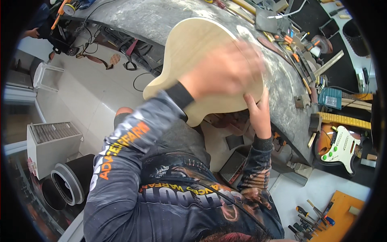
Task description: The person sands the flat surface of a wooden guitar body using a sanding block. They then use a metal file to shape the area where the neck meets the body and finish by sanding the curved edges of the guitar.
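Note:
A pale, unfinished wooden guitar body [193,44] is tilted up in front of me, resting against the edge of the dusty workbench [149,22]. My left hand [225,68] reaches across its broad face toward the far right side. Motion smears those fingers, so whether they hold anything cannot be made out. Lower on the right edge, my right hand [259,113] grips the rim of the body, its thumb on the face. The fingers behind the wood are partly hidden.
Hand tools [296,58] crowd the bench's right side. A sunburst electric guitar [340,147] lies farther right. At lower right, several chisels and screwdrivers [310,222] sit near an orange board [338,213]. A white stool [48,76] and a box-shaped filter unit [52,147] stand on the left.

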### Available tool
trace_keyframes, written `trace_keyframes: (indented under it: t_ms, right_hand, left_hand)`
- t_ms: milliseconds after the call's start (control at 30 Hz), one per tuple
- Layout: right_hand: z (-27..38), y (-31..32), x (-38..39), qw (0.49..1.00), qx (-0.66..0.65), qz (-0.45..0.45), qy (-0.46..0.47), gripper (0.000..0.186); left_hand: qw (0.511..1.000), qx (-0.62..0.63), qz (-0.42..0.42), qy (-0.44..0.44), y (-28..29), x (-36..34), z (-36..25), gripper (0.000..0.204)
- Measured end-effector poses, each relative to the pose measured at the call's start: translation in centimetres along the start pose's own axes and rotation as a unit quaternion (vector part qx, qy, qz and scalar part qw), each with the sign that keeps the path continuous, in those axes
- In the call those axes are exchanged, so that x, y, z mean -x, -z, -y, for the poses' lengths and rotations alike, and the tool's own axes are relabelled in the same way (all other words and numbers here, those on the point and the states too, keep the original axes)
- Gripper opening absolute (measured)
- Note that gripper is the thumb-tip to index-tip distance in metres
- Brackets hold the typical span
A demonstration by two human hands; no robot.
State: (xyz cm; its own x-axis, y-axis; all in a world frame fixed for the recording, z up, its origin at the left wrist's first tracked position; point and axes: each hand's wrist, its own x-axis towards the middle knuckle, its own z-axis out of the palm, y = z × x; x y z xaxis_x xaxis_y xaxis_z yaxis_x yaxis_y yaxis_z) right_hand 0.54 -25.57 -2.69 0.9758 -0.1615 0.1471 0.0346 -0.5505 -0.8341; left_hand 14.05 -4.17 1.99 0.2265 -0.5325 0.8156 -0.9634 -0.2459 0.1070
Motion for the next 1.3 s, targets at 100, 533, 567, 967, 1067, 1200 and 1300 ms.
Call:
trace_keyframes:
  t_ms: [100, 533, 567, 967, 1067, 1200, 1300]
  right_hand:
    - [0.8, -0.3, 0.0, 1.000, 0.025, -0.007, -0.011, 0.047]
    - [-0.5, -0.1, 0.2, 0.999, 0.025, -0.024, 0.029, 0.045]
    - [-0.6, 0.2, 0.2, 0.999, 0.028, -0.029, 0.028, 0.045]
    - [-0.9, 1.3, 1.2, 1.000, -0.017, -0.013, -0.002, 0.048]
    - [0.2, -0.2, 0.4, 0.998, -0.062, 0.014, -0.002, 0.050]
    - [0.0, 1.2, 1.5, 1.000, -0.021, 0.001, 0.022, 0.054]
    - [-1.8, 1.4, 1.6, 1.000, -0.020, -0.007, 0.022, 0.056]
  left_hand:
    - [0.989, -0.084, -0.081, 0.095, 4.1, 0.6, 5.7, 0.030]
    - [0.970, -0.146, 0.085, 0.178, 7.3, 0.2, 12.5, 0.028]
    - [0.963, -0.129, 0.118, 0.206, 8.3, -1.8, 15.0, 0.027]
    - [0.934, -0.114, -0.220, 0.256, 10.8, 10.0, 13.2, 0.032]
    - [0.816, 0.015, -0.195, 0.544, 11.0, 31.1, 4.1, 0.014]
    - [0.762, 0.234, 0.068, 0.600, 6.0, 36.9, -3.9, 0.065]
    - [0.739, 0.239, -0.022, 0.630, 4.2, 37.3, -3.1, 0.067]
